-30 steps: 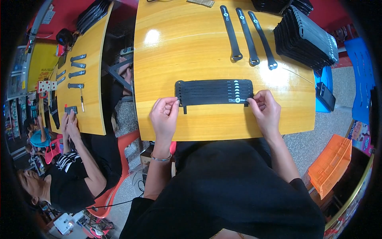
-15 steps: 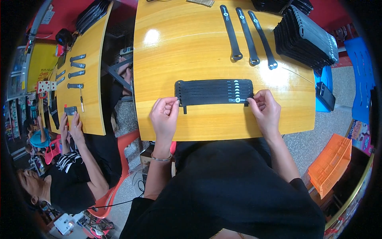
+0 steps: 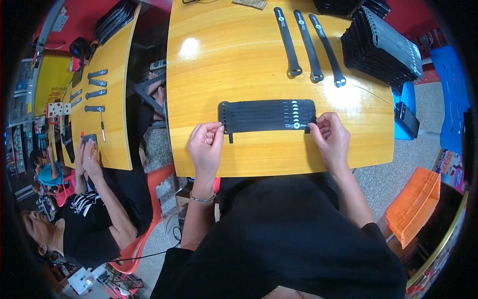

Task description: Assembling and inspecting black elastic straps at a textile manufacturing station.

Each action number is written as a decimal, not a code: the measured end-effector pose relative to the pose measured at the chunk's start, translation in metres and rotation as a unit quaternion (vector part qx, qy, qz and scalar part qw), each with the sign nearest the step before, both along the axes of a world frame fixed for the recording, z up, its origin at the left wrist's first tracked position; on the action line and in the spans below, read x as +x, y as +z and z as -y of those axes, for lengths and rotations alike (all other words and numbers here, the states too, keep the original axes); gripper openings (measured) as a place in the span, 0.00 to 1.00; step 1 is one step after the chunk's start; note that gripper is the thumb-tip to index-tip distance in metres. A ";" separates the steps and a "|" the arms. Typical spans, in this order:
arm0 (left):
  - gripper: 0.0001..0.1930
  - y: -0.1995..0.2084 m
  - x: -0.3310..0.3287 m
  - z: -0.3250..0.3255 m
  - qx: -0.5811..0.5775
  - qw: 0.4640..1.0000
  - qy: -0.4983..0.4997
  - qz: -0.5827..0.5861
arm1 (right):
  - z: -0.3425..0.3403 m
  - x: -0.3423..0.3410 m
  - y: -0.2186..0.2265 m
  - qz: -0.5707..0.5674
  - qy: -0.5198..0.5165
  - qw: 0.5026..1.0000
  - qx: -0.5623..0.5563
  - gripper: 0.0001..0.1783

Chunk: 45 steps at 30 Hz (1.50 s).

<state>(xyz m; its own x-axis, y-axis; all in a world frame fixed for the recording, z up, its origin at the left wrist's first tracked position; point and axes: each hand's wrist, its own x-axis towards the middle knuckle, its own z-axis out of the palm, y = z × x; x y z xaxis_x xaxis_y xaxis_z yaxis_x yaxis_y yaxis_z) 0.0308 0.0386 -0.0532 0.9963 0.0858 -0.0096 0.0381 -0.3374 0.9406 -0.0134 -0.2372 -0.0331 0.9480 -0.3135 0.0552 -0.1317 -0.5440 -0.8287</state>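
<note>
In front of me on the table lies a flat, overlapping row of black straps (image 3: 259,115), with pale printed marks toward its right end. My left hand (image 3: 205,145) pinches its near left corner between thumb and fingers. At the near right corner, my right hand (image 3: 331,138) pinches the end of the nearest strap. A short black tab (image 3: 231,138) sticks out from under the row beside my left fingers. Farther off, three single black straps (image 3: 308,46) lie side by side, their slotted loop ends toward me.
A tall stack of black straps (image 3: 378,47) fills the far right corner, near a thin stick (image 3: 371,93). A dark phone-like object (image 3: 407,119) lies on something blue beside the table. An orange crate (image 3: 413,207) stands at right. Leftward, a co-worker (image 3: 94,219) handles straps at another table (image 3: 117,124).
My hands and the row of straps stay practically in place. At the other table, the co-worker's hands have moved closer together over a dark piece.
</note>
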 end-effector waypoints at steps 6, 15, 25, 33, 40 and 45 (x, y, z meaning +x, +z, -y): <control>0.03 -0.001 0.000 0.001 0.010 1.000 0.008 0.011 | 0.002 0.000 -0.002 0.005 0.008 1.000 -0.001 0.11; 0.03 -0.003 0.000 0.001 -0.010 1.000 0.015 0.012 | 0.003 0.003 0.003 0.030 0.019 0.999 -0.017 0.10; 0.09 -0.006 -0.006 -0.003 -0.080 0.994 0.044 0.067 | 0.019 0.005 0.001 -0.007 -0.003 0.974 0.225 0.06; 0.13 0.028 -0.004 0.007 -0.110 0.987 0.043 0.107 | 0.014 0.132 0.028 0.138 0.106 0.972 -0.158 0.12; 0.15 0.032 -0.011 0.008 -0.094 0.989 0.004 0.113 | -0.004 0.178 0.023 -0.081 0.084 0.949 -0.293 0.25; 0.16 0.034 -0.011 0.020 -0.122 0.988 -0.016 0.094 | -0.006 0.166 0.032 -0.077 0.127 0.975 -0.168 0.23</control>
